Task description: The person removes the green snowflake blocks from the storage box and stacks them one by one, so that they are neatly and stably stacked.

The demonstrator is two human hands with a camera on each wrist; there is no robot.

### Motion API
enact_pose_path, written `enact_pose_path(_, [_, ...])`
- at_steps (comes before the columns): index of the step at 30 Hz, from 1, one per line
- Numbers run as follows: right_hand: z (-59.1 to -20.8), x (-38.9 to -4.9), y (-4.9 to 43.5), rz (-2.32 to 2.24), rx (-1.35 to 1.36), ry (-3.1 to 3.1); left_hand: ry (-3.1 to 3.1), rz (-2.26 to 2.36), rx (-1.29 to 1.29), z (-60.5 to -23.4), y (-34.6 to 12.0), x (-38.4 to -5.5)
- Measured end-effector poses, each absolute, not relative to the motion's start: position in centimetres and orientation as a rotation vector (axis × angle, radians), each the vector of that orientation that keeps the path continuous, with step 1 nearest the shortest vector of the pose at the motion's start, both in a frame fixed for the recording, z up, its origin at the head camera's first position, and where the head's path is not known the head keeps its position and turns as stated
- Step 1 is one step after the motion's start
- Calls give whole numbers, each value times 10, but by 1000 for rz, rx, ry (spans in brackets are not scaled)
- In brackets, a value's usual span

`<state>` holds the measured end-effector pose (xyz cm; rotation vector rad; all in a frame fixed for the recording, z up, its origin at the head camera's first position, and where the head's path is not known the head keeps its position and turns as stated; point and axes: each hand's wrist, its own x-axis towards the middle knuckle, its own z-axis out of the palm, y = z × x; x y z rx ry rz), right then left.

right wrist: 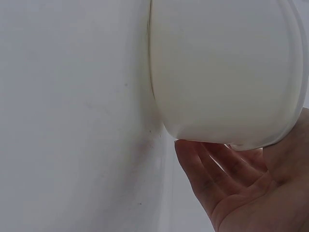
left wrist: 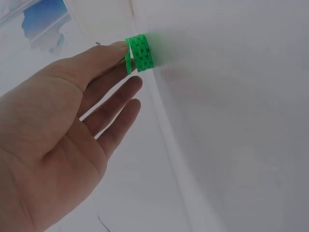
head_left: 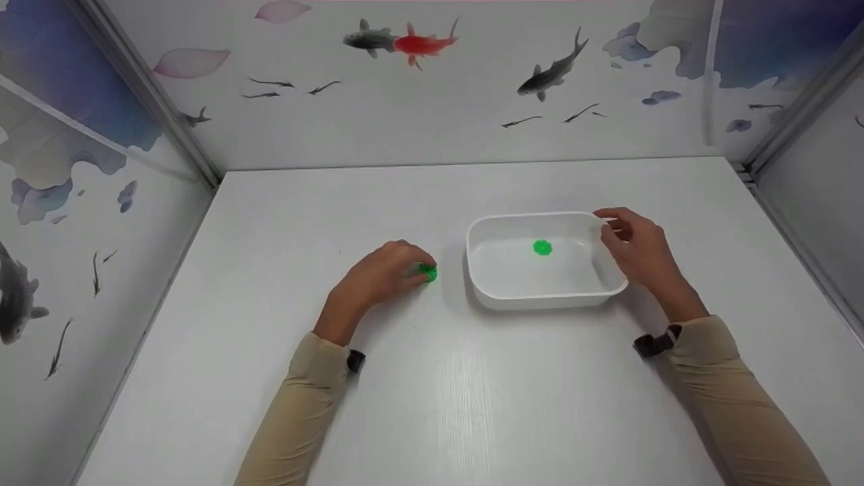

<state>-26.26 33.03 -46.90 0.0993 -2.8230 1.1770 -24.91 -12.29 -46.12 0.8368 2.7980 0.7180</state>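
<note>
My left hand (head_left: 395,270) pinches a thin green scalloped disc (left wrist: 128,57) between thumb and fingertips. Close against this disc stands a short green stack (left wrist: 142,52) with notched sides, resting on the white table; a narrow gap shows between the two. The hand's other fingers are loosely spread. To the right is a shallow white plastic box (head_left: 516,304) with rounded corners, and my right hand (head_left: 641,248) holds its right end, with thumb at the rim and fingers along the outside wall (right wrist: 222,72). One green scalloped disc (head_left: 542,248) lies flat inside the box.
The white table (head_left: 418,398) is bounded by a back panel (head_left: 418,121) printed with fish and by side panels on the left (head_left: 88,229) and right (head_left: 820,148). Metal posts stand at the back corners. Both wrists wear dark straps (head_left: 658,341).
</note>
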Motion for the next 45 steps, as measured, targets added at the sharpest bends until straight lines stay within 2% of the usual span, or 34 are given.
enact_pose_path(25, [-469, -262, 331, 1180, 99, -2813, 2723, 794, 951, -461, -122, -252])
enact_pose_path(45, [-469, -262, 330, 1188, 96, -2816, 2791, 789, 922, -458, -117, -248])
